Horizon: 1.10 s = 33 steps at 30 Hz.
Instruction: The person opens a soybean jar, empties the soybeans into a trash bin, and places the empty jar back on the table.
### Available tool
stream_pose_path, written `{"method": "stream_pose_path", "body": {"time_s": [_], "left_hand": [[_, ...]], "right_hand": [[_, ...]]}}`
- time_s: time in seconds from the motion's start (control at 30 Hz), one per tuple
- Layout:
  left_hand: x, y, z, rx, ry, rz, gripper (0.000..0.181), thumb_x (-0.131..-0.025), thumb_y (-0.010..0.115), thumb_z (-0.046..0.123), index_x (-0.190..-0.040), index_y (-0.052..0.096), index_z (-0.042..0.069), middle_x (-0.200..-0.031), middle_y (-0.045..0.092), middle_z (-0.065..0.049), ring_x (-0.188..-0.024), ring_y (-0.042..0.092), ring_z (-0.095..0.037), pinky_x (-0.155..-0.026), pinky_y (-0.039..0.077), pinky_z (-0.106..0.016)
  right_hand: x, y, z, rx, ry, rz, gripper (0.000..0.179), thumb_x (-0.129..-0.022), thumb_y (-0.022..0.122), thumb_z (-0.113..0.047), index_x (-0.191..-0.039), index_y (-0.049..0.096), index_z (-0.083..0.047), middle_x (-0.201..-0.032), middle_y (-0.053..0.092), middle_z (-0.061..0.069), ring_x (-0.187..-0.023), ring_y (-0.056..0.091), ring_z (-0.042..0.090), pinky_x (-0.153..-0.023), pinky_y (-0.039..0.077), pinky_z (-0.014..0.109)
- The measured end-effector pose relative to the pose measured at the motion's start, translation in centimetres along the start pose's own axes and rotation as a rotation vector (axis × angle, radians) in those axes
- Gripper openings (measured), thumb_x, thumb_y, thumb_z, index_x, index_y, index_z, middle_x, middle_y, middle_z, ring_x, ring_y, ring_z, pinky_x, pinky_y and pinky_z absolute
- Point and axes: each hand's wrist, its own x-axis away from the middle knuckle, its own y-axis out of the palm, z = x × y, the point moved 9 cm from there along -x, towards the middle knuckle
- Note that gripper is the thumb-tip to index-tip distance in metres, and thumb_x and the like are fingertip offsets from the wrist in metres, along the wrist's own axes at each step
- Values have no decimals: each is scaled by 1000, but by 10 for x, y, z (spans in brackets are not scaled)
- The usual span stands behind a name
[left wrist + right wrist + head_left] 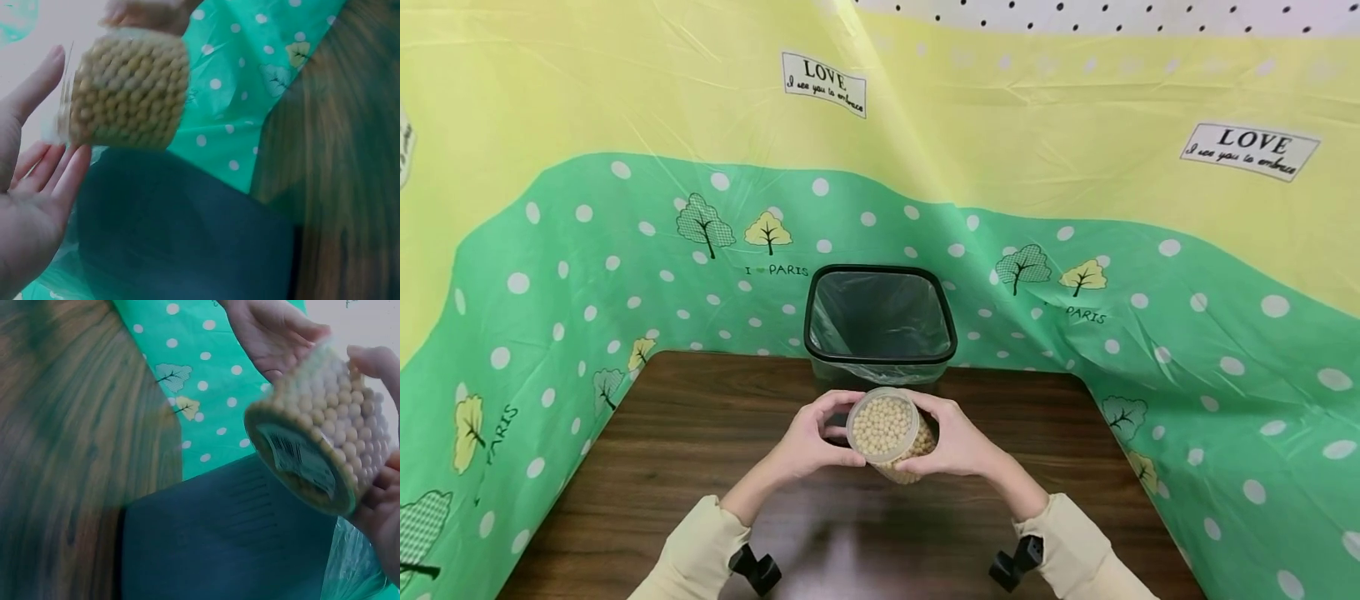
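Observation:
A clear plastic jar [916,454] full of small round beige beans is tilted above the table, its round top turned toward the head camera. My right hand [958,440] grips the jar's side, thumb in front and fingers behind. With thumb and fingers spread around the rim at the top end, my left hand [811,437] holds the jar from the other side. The left wrist view shows its fingertips [78,153] against the pale rim. A white barcode label [297,456] marks the jar's base.
Right behind the hands stands a dark bin [880,360] with a black rim and a clear plastic liner. It is on the dark wood table [700,433], near the back edge. A green and yellow printed cloth [625,275] hangs around the table.

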Motion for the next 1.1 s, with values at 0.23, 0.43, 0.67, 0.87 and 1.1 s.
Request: {"method": "stream_pose_path", "body": {"time_s": [0.23,0.43,0.67,0.87,1.1], "left_hand": [[5,-4,2,-117,-63,242,65,-64,80,0,-121,48,-1,-119,50,-17,-105,51,-27,-76,52,-30],[0,-4,5,-58,-66,105,65,-67,78,-1,-123,45,-3,-121,49,-20,-105,52,-19,-77,52,-31],[-5,-1,6,24,3,-90,68,-70,77,6,-128,43,-5,-124,46,-24,-106,52,-11,-79,51,-36],[-5,-2,5,10,24,46,66,-65,79,0,-123,46,-8,-120,48,-26,-105,53,-12,-77,52,-33],[-1,-4,0,-12,-27,95,67,-68,77,0,-125,44,-6,-121,48,-24,-104,53,-11,-79,51,-30]], "right_hand": [[1,-8,-9,149,42,171,76,-58,84,-14,-124,49,3,-113,59,14,-98,58,25,-82,48,34],[2,-10,-3,30,82,136,74,-60,82,-8,-125,48,4,-113,60,15,-98,58,20,-83,48,31],[2,-4,-6,-67,25,23,74,-59,81,-4,-125,47,6,-114,59,15,-100,56,15,-83,47,29],[2,-8,-12,31,4,130,76,-58,83,-7,-124,48,6,-113,59,16,-98,57,24,-82,48,31],[3,-9,-4,50,6,188,76,-59,83,-8,-126,48,3,-113,59,15,-98,58,25,-81,49,33]]}}
